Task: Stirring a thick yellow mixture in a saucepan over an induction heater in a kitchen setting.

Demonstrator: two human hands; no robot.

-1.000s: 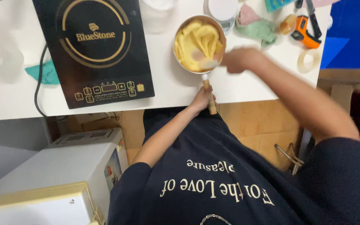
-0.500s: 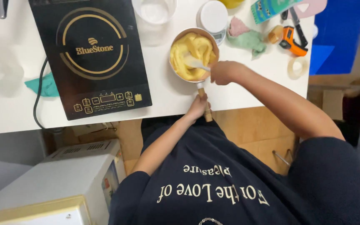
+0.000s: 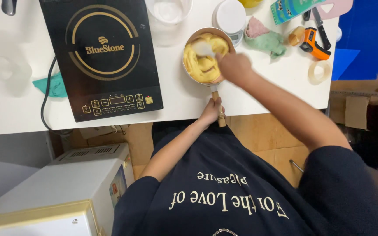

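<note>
Head view: my left hand grips the saucepan's wooden handle; my right hand holds a spatula in the yellow batter. The saucepan sits on the white table, beside the induction cooker.

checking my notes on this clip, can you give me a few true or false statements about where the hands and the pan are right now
1. The left hand grips the wooden handle of the small pan. True.
2. The pan sits on the black induction cooker. False: it rests on the white table, to the right of the cooker.
3. The right hand holds a white utensil in the yellow mixture inside the pan. True.
4. The pan is empty. False: it holds a thick yellow mixture.
5. An orange tool lies on the table to the right of the pan. True.
</note>
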